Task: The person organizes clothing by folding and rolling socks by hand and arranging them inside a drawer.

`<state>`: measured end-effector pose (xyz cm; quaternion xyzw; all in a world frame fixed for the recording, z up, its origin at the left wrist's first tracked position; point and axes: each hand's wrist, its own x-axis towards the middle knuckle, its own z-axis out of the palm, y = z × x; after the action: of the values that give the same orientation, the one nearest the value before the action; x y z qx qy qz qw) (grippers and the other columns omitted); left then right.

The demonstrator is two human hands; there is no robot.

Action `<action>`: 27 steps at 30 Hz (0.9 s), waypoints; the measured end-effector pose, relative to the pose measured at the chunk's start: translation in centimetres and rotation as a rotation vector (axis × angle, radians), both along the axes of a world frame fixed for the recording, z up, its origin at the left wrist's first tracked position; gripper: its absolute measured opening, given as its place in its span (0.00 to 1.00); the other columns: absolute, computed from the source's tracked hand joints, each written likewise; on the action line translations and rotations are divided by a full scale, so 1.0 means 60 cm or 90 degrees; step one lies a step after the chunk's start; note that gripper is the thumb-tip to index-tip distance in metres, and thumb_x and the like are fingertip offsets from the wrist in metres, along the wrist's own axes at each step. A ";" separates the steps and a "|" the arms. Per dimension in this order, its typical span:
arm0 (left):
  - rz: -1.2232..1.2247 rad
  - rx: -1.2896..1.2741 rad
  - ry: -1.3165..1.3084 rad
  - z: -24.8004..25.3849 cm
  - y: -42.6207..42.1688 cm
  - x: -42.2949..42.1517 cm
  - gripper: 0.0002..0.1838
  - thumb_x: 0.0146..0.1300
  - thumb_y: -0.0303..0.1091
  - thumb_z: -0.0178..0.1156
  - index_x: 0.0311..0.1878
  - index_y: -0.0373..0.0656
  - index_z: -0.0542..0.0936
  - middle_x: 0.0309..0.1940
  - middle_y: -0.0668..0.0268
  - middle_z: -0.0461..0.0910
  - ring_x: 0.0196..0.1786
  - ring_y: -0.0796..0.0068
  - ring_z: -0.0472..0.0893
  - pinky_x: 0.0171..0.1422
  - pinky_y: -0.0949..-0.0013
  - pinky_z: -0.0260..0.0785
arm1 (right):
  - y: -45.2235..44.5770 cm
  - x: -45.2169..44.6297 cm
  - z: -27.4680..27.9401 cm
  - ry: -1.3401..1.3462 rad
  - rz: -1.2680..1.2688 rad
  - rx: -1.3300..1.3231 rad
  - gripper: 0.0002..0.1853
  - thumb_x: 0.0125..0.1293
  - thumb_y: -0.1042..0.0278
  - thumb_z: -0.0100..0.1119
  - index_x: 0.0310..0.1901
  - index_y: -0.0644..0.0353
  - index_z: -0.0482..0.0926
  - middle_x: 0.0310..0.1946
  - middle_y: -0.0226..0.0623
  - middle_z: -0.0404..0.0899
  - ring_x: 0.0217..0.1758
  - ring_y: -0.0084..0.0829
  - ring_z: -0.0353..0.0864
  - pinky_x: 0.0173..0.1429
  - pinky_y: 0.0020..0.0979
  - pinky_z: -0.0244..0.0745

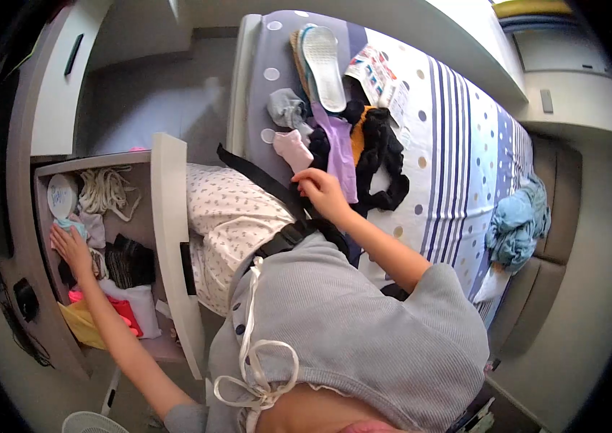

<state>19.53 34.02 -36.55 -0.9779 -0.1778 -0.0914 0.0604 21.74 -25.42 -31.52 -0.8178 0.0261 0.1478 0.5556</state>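
In the open drawer (169, 216) at the left, my left hand (72, 250) lies with fingers spread on a light blue cloth (75, 226). Around it are a round white container (62, 195), a coil of white cord (104, 191), dark striped folded cloth (130, 261) and red cloth (124, 310). My right hand (319, 189) is over the bed's near edge, fingers curled, just below a pale pink sock (293, 150); whether it holds something is hidden. Beside it lie a purple cloth (340, 155) and black clothing (380, 155).
The bed (436, 108) has a dotted and striped cover. On it are insoles (322, 68), a grey cloth (286, 107), a printed packet (371, 72) and a crumpled blue cloth (519, 224). A white cabinet (60, 86) stands at the upper left.
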 end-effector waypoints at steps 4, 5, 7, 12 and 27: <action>-0.069 -0.040 -0.019 -0.010 0.023 0.001 0.30 0.64 0.45 0.36 0.63 0.33 0.47 0.64 0.51 0.43 0.67 0.54 0.41 0.68 0.61 0.33 | -0.067 -0.002 0.002 0.034 -0.142 0.073 0.08 0.55 0.77 0.44 0.33 0.65 0.75 0.19 0.32 0.72 0.22 0.20 0.71 0.28 0.21 0.66; -0.010 -0.098 0.017 0.015 -0.010 0.002 0.30 0.64 0.44 0.36 0.62 0.32 0.46 0.64 0.52 0.43 0.67 0.55 0.41 0.68 0.61 0.33 | -0.078 0.004 0.019 -0.018 -0.139 0.021 0.08 0.55 0.77 0.44 0.32 0.65 0.75 0.18 0.31 0.72 0.21 0.19 0.70 0.27 0.20 0.65; -0.031 -0.092 0.012 0.017 -0.008 0.003 0.30 0.64 0.43 0.37 0.63 0.33 0.46 0.64 0.52 0.43 0.67 0.55 0.41 0.68 0.61 0.33 | -0.110 0.011 0.013 -0.116 -0.190 -0.019 0.07 0.54 0.77 0.46 0.30 0.65 0.75 0.17 0.30 0.71 0.20 0.18 0.69 0.26 0.20 0.65; -0.051 -0.072 -0.014 0.009 0.011 0.000 0.29 0.63 0.43 0.38 0.62 0.34 0.50 0.63 0.52 0.47 0.66 0.55 0.44 0.67 0.61 0.36 | -0.182 0.063 0.043 -0.275 -0.365 -0.165 0.09 0.52 0.76 0.52 0.37 0.61 0.72 0.20 0.29 0.70 0.21 0.19 0.68 0.29 0.21 0.65; -0.068 -0.489 -0.222 0.122 -0.284 -0.028 0.16 0.62 0.33 0.44 0.50 0.35 0.69 0.50 0.58 0.69 0.53 0.64 0.67 0.58 0.67 0.55 | -0.310 0.065 -0.095 -0.159 -0.384 -0.209 0.16 0.63 0.61 0.41 0.42 0.63 0.73 0.36 0.43 0.75 0.43 0.35 0.73 0.50 0.29 0.63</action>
<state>17.83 16.99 -29.23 -0.9071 -0.1558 -0.1853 -0.3444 25.65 -44.00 -37.23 -0.8631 0.2216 -0.1300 0.4347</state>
